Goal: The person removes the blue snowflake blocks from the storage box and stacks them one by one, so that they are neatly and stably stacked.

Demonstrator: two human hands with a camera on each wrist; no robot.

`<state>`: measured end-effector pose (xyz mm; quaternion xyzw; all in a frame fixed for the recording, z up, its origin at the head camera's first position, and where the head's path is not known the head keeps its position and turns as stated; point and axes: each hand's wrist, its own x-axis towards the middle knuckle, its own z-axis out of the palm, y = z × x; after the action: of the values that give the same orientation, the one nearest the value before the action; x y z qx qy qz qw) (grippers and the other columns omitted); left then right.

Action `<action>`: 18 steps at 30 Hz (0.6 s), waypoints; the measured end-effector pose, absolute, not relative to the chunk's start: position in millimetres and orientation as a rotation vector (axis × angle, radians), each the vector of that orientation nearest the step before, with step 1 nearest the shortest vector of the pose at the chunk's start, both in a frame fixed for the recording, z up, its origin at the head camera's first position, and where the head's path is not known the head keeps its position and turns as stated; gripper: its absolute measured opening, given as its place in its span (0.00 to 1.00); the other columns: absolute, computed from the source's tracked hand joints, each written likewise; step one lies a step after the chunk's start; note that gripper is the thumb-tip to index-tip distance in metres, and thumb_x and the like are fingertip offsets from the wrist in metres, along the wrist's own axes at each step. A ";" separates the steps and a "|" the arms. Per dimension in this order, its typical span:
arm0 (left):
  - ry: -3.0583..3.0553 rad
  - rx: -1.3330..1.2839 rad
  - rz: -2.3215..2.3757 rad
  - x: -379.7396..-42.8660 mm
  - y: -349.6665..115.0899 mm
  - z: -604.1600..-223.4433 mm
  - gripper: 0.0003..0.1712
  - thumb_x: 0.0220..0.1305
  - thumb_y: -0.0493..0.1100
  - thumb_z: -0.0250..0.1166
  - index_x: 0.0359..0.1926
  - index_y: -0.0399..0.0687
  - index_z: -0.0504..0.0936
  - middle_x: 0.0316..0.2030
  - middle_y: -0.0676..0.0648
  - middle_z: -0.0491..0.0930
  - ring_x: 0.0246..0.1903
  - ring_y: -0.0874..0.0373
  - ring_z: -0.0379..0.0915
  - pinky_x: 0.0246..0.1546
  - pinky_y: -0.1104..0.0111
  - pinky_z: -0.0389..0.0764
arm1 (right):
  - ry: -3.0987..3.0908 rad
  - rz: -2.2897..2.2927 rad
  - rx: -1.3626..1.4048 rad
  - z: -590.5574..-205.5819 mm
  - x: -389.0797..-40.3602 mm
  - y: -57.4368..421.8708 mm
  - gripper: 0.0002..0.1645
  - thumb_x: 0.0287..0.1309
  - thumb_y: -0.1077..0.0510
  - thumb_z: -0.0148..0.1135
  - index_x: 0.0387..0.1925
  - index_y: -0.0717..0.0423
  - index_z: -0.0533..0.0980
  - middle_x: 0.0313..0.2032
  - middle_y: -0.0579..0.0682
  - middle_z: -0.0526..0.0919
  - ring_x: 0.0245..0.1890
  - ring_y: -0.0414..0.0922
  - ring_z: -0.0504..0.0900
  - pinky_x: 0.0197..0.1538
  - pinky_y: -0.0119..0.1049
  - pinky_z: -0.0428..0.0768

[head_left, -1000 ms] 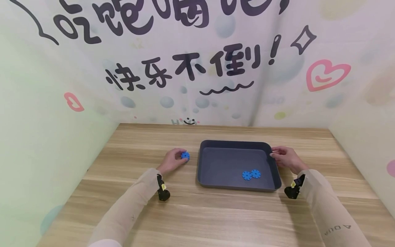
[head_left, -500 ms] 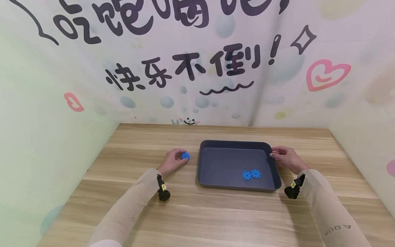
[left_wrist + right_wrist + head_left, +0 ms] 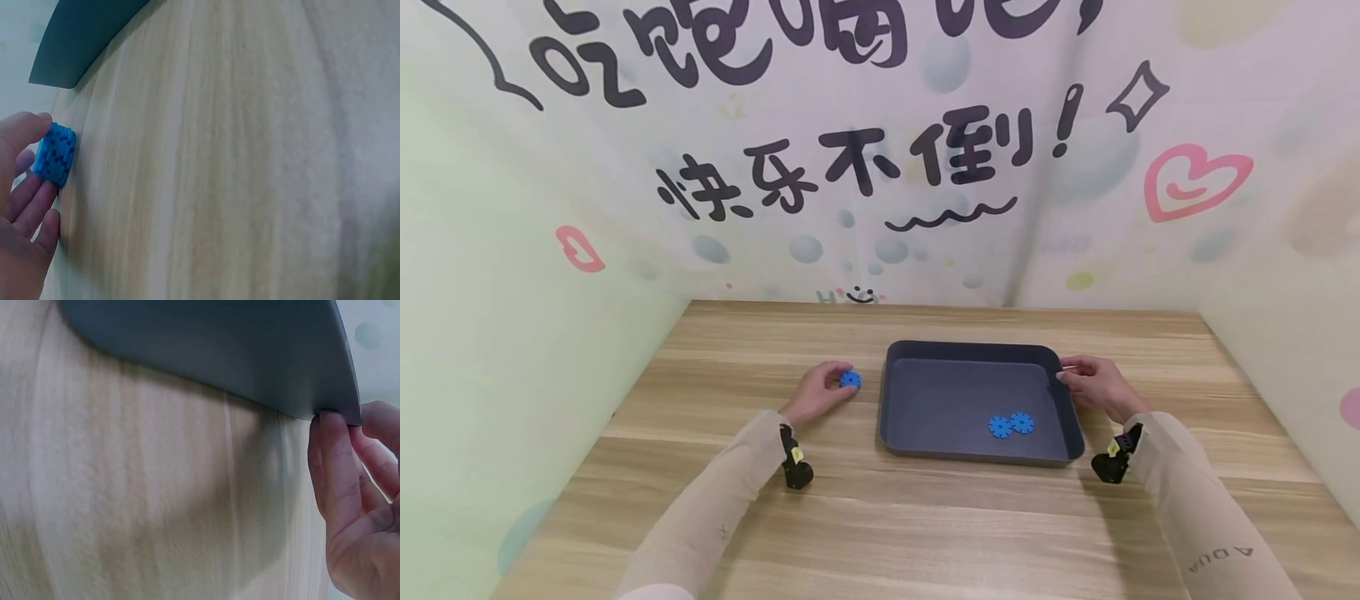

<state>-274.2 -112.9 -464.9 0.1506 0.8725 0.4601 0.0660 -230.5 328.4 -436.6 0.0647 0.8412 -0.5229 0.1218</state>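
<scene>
My left hand (image 3: 820,392) holds a short stack of blue notched discs (image 3: 56,154) between thumb and fingers, on the table just left of a dark grey rectangular tray (image 3: 940,396). The stack's layered edge shows in the left wrist view; in the head view only its round top is seen. Two flat blue discs (image 3: 1000,427) lie side by side in the tray toward its front right. At the tray's right side, near the back corner, my right hand (image 3: 1093,385) pinches the rim. Its fingers (image 3: 337,447) press the outer wall.
The wooden table (image 3: 880,525) ends at a printed cloth backdrop (image 3: 850,208) behind, with pale cloth at both sides. A small black device (image 3: 796,458) is strapped to the left wrist, another black device (image 3: 1112,458) to the right.
</scene>
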 end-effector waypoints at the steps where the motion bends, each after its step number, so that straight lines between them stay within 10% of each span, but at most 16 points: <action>1: 2.632 0.460 1.386 -274.4 -113.4 -464.8 0.24 0.54 0.39 0.63 0.51 0.34 0.71 0.48 0.40 0.73 0.46 0.50 0.70 0.47 0.64 0.71 | 2.455 -1.527 0.192 -436.7 -230.5 328.5 0.31 0.58 0.56 0.54 0.58 0.70 0.59 0.44 0.59 0.73 0.33 0.39 0.74 0.38 0.34 0.77; 18: 2.436 0.748 1.620 -248.6 -71.8 -403.6 0.21 0.55 0.31 0.60 0.50 0.26 0.69 0.48 0.29 0.69 0.50 0.36 0.63 0.49 0.46 0.64 | 2.451 -1.537 0.192 -437.0 -230.5 328.8 0.32 0.58 0.56 0.54 0.59 0.70 0.58 0.44 0.58 0.73 0.33 0.38 0.74 0.38 0.34 0.77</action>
<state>-248.6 -71.8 -403.6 0.2472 0.8052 0.5355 0.0610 -230.5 328.8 -437.0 0.0659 0.8392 -0.5262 0.1206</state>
